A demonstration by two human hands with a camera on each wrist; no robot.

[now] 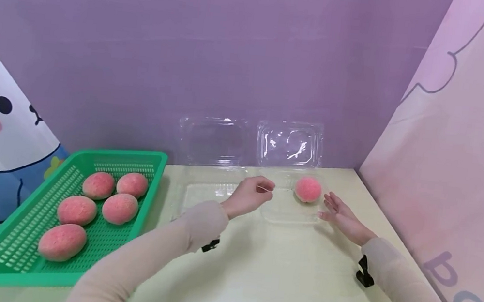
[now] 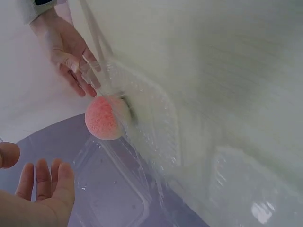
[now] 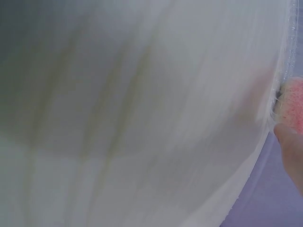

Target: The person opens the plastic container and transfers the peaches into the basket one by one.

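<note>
A pink fuzzy peach [image 1: 308, 190] sits in the right-hand clear plastic clamshell box [image 1: 288, 217], whose lid [image 1: 290, 146] stands raised against the wall. My left hand [image 1: 248, 196] hovers near that box's left side, its fingers loosely bent and a gap between thumb and fingertips in the left wrist view. Beside the box's right edge is my right hand [image 1: 343, 221] with fingers extended, close to the peach; whether it touches the box I cannot tell. The right wrist view catches only its thumb [image 3: 292, 153] near the peach [image 3: 294, 106].
A second clear box [image 1: 202, 196], lid also raised, adjoins on the left. Farther left, a green mesh basket [image 1: 157, 182] holds several pink peaches [image 1: 120, 209]. A purple wall [image 1: 215, 61] rises behind the pale table [image 1: 282, 281], and a pink panel [image 1: 455, 166] bounds the right.
</note>
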